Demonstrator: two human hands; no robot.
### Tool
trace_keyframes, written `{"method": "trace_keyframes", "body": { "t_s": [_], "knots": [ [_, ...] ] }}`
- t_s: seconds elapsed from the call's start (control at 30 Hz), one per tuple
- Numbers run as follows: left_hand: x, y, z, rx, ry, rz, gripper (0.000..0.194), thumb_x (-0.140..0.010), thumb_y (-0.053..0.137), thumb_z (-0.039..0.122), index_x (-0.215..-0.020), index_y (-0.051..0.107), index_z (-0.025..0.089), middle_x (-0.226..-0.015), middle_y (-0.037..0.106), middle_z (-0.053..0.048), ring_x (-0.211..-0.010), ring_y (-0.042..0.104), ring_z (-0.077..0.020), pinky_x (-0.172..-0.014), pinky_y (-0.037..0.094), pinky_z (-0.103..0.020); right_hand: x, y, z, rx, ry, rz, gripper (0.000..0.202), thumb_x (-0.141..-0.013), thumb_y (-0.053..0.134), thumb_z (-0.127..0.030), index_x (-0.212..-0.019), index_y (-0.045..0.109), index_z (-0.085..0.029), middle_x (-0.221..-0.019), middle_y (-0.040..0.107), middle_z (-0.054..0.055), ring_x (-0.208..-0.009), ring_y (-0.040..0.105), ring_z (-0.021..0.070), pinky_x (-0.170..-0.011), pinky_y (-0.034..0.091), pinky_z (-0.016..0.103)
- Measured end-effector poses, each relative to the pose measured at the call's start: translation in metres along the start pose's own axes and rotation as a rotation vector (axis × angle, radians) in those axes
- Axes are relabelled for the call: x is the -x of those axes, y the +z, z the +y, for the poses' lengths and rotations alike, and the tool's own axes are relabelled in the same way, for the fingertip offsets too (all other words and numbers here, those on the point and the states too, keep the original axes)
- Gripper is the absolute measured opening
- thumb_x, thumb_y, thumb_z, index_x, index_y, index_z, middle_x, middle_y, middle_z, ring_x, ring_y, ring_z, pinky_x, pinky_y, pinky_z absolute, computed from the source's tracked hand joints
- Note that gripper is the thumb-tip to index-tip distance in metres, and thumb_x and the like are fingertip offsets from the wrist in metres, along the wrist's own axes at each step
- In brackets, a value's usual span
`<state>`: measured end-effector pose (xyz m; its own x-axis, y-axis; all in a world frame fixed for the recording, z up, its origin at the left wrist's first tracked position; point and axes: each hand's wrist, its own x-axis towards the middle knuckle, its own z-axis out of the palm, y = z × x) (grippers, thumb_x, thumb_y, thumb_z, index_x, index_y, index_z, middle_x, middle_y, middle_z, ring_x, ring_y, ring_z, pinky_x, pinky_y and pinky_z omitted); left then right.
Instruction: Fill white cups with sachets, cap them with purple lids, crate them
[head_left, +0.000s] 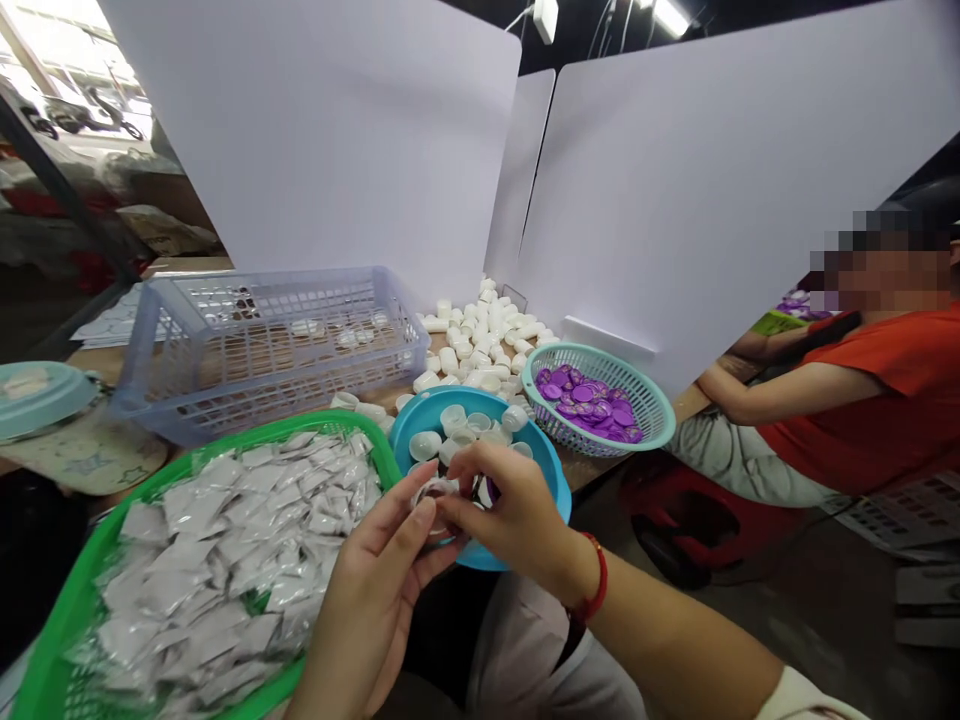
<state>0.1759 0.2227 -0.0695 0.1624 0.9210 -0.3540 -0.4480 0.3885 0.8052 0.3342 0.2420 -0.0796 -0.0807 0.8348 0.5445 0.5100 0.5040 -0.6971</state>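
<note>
Over the front of the blue basin (pixel 555 470), my two hands meet. My left hand (pixel 375 570) is closed around a small white cup (pixel 435 490), partly covered by my fingers. The thumb and fingers of my right hand (pixel 517 510) are pinched together at the cup's mouth; what they hold is hidden. A bit of purple shows beneath the right fingers, but I cannot tell whether it is held or lies in the basin. Loose white cups (pixel 425 446) lie in the basin behind my hands.
Small pale packets (pixel 247 540) fill a green basket (pixel 360 420) at left. Behind stand a clear crate (pixel 277 385) and a pile of white containers (pixel 480 340). A mint basket (pixel 660 425) holds purple discs (pixel 589 400). A lidded jar (pixel 82 440) stands far left; a person in red (pixel 862 400) sits right.
</note>
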Motion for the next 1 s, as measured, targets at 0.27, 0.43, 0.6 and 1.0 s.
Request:
{"method": "trace_keyframes", "body": {
  "t_s": [0.27, 0.43, 0.6, 1.0],
  "knots": [
    [-0.023, -0.007, 0.007, -0.476, 0.423, 0.235, 0.049, -0.085, 0.080, 0.057, -0.121, 0.079, 0.024, -0.106, 0.083, -0.006, -0.088, 0.081, -0.0230, -0.076, 0.068, -0.030, -0.008, -0.056, 0.040, 0.558, 0.102, -0.212, 0.034, -0.091, 0.083, -0.033, -0.122, 0.070, -0.025, -0.113, 0.077, 0.006, -0.093, 0.072, 0.0226, -0.077, 0.049, 0.031],
    [-0.027, -0.024, 0.013, -0.531, 0.363, 0.163, 0.054, -0.081, 0.082, 0.060, -0.119, 0.079, 0.022, -0.098, 0.082, -0.006, -0.073, 0.079, -0.0215, -0.068, 0.068, -0.031, 0.000, -0.114, 0.086, 1.129, 0.492, -0.209, 0.033, -0.095, 0.072, -0.033, -0.125, 0.073, -0.019, -0.112, 0.077, 0.012, -0.091, 0.073, 0.0293, -0.060, 0.036, 0.031],
    [-0.023, -0.023, 0.010, -0.591, 0.381, 0.163, 0.055, -0.082, 0.080, 0.064, -0.118, 0.080, 0.022, -0.089, 0.081, -0.005, -0.066, 0.073, -0.0179, -0.054, 0.061, -0.023, 0.007, -0.125, 0.110, 1.111, 0.419, -0.246, 0.023, -0.102, 0.055, -0.021, -0.103, 0.078, -0.020, -0.104, 0.080, 0.010, -0.096, 0.071, 0.0279, -0.067, 0.038, 0.033],
    [-0.023, -0.005, 0.005, -0.399, 0.261, 0.146, 0.066, -0.070, 0.091, 0.063, -0.121, 0.083, 0.022, -0.097, 0.085, -0.006, -0.079, 0.079, -0.0201, -0.076, 0.070, -0.029, 0.030, -0.121, 0.124, 0.848, 0.275, -0.162, 0.026, -0.105, 0.059, -0.036, -0.109, 0.077, -0.018, -0.107, 0.079, 0.010, -0.102, 0.071, 0.0284, -0.082, 0.049, 0.036]
  ]
}}
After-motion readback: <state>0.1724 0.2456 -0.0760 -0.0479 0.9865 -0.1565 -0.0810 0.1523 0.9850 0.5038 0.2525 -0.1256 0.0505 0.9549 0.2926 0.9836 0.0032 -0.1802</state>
